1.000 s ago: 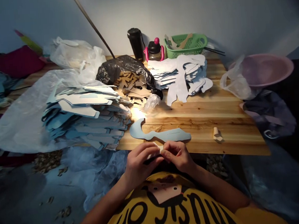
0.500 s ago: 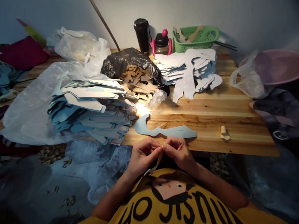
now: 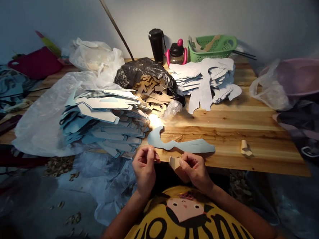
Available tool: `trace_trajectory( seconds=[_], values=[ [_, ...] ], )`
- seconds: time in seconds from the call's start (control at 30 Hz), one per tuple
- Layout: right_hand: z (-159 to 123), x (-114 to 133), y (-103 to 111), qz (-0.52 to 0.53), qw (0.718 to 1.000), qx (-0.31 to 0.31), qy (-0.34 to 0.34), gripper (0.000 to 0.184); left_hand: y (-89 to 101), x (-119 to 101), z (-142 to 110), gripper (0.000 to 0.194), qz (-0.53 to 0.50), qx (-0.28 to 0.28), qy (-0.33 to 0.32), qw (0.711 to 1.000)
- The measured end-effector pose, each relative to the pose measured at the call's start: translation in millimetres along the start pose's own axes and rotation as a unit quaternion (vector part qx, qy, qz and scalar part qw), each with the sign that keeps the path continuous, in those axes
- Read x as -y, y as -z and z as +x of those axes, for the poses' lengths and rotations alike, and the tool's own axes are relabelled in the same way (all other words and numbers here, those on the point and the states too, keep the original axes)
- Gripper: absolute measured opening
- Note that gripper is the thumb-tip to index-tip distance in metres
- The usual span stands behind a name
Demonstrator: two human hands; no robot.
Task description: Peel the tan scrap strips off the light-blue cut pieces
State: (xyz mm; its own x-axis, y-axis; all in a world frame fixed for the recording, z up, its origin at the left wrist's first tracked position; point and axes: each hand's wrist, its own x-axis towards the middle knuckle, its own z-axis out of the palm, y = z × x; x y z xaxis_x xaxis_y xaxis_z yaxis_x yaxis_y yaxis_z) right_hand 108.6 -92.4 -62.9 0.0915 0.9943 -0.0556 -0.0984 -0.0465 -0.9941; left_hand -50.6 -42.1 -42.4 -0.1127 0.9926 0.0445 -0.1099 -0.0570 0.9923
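Ahead, a black plastic bag [image 3: 143,70] holds tan cutouts [image 3: 152,91]

There were two hands in view, one left hand [image 3: 144,169] and one right hand [image 3: 195,170], with one curled tan piece [image 3: 174,163] at the right hand. One wooden table [image 3: 260,135] bore two stacks of pale blue cutouts, one left stack [image 3: 103,126] and one far-right stack [image 3: 205,81]. Nearer lay one flat blue cutout [image 3: 180,145] and, to the right, one small rolled tan piece [image 3: 246,148]. Along the far edge stood one black flask [image 3: 156,45], one bottle with pink handles [image 3: 176,54] and one green plastic basket [image 3: 211,48]. One black plastic bag [image 3: 143,70] lay far centre, one white plastic bag [image 3: 268,91] lay right, and one pink basin [image 3: 302,76] sat far right.
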Motion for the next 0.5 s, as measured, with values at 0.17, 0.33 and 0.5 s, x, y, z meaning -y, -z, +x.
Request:
trace_trajectory(
  seconds=[0.17,0.33,0.5],
  values=[
    [-3,-6,1,-0.019,1.000,-0.014,-0.008,0.039,7.2,7,0,0.024,-0.021,0.042,0.013,0.999],
    [0,-1,-5,0.019,1.000,0.000,-0.002,0.038,3.6,7,-22,0.027,0.013,0.197,0.050,0.979],
    [2,-3,-5,0.020,0.999,-0.031,-0.005,0.038,9.8,16,-19,0.021,0.040,0.101,0.063,0.992]
  ],
)
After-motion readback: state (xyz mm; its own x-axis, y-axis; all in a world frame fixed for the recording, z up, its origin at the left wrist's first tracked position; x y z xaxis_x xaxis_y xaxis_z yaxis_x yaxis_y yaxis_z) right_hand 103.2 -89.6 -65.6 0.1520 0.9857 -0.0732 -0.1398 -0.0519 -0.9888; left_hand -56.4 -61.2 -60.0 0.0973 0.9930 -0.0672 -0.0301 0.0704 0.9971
